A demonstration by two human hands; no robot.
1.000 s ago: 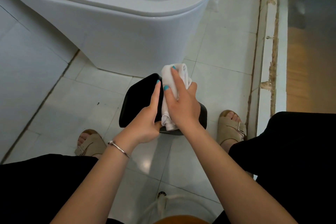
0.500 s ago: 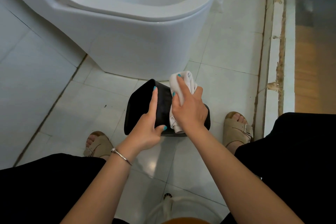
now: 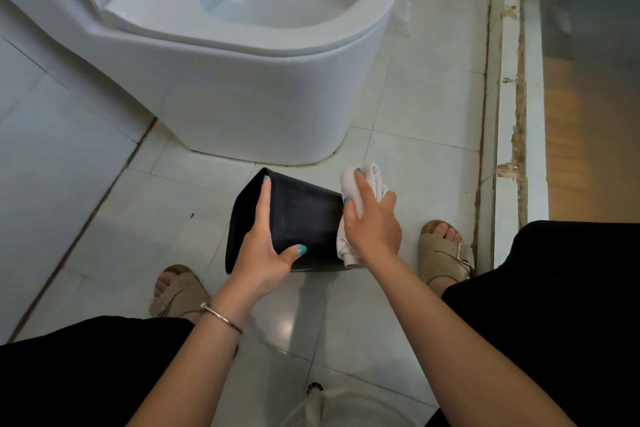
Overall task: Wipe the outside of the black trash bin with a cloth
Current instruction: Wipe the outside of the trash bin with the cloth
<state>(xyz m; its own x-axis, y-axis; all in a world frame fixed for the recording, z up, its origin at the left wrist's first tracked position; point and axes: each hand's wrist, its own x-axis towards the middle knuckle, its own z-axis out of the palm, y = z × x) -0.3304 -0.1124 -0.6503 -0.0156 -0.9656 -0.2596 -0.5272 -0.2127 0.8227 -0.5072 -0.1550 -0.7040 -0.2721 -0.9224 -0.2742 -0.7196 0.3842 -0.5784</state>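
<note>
While the bin (image 3: 304, 218) lies tipped above the floor (image 3: 415, 156), left hand (image 3: 258, 250) fingers clamp its rim end; right hand (image 3: 372, 225) presses cloth (image 3: 367, 177) against its base. Likely light, stiff, smooth plastic; rim gives best purchase.

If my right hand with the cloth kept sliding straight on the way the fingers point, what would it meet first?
Probably bare floor first: the right hand points up-frame past the bin, and the toilet base sits left of that line. Depth is unclear.
</note>
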